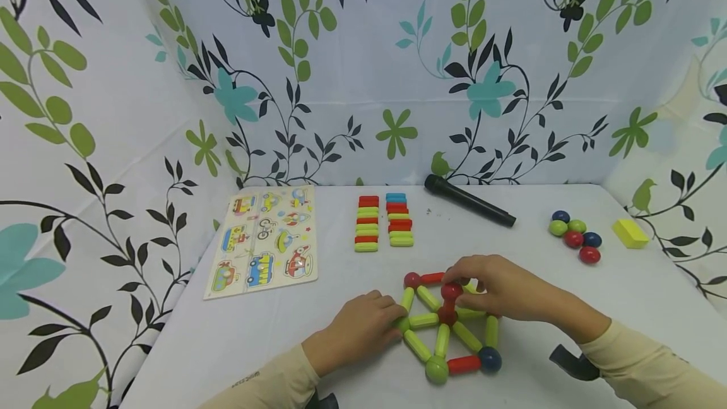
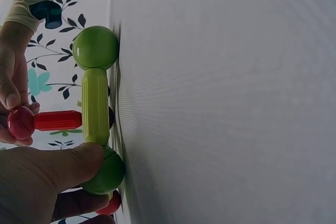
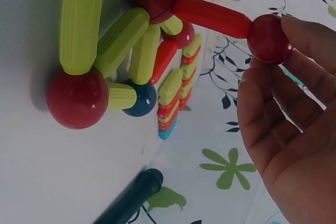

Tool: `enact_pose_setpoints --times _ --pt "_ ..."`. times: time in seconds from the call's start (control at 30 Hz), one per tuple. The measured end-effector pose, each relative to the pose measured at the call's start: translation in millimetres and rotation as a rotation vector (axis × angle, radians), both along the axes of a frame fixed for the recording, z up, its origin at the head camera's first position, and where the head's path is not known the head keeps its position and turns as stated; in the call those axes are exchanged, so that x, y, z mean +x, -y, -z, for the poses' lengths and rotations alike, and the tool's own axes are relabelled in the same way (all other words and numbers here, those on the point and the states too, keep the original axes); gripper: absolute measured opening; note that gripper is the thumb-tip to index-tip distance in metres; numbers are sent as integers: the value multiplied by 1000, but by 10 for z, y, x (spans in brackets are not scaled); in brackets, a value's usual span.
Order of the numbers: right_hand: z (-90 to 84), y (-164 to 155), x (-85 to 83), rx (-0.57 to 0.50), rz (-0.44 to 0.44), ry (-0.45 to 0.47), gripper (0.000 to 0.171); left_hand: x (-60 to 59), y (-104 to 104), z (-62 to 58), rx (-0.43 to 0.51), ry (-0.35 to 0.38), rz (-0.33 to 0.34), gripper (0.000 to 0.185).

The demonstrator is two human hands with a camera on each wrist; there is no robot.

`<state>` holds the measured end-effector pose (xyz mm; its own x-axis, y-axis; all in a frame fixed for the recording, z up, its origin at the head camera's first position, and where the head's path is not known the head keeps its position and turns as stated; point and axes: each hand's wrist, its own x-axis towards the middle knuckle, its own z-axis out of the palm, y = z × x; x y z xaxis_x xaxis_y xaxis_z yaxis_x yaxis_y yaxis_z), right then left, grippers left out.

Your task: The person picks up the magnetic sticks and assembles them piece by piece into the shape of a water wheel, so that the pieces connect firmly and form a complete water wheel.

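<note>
Here, low on the white bench (image 1: 568,346): a flat frame (image 1: 445,327) of green rods and coloured balls, spokes meeting at a dark red hub. Left hand (image 1: 363,328) at the frame's left edge, thumb (image 2: 68,163) pressed on a green ball (image 2: 105,171), fingers curled round it. Right hand (image 1: 500,286) over the middle, fingertips (image 3: 310,35) pinching a red ball (image 3: 269,39) atop a red rod (image 3: 212,17) standing up from the hub. Farther back: two rows of spare rods (image 1: 383,223), a black microphone (image 1: 468,201), a picture puzzle (image 1: 264,242) at left, loose balls (image 1: 575,235) and a yellow block (image 1: 629,233) at right.
</note>
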<state>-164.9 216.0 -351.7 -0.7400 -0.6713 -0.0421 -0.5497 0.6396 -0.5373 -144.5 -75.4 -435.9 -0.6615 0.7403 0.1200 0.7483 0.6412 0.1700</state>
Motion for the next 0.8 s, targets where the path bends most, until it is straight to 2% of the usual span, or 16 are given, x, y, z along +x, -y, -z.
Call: enact_pose_setpoints --times 0.27,0.4,0.6,0.7,0.8 --pt "-16 13 -7 13 14 36 34 -10 35 8 5 -22 3 31" --pt "-20 36 -7 13 1 20 34 -13 61 9 6 -25 0 31" --pt "-54 56 -35 28 0 15 34 -7 77 -2 3 1 -16 32" --pt "-109 45 -128 24 5 -19 36 -1 86 -7 6 18 -22 33" --pt "-168 56 -327 35 30 -116 35 -4 102 -6 11 19 -24 33"
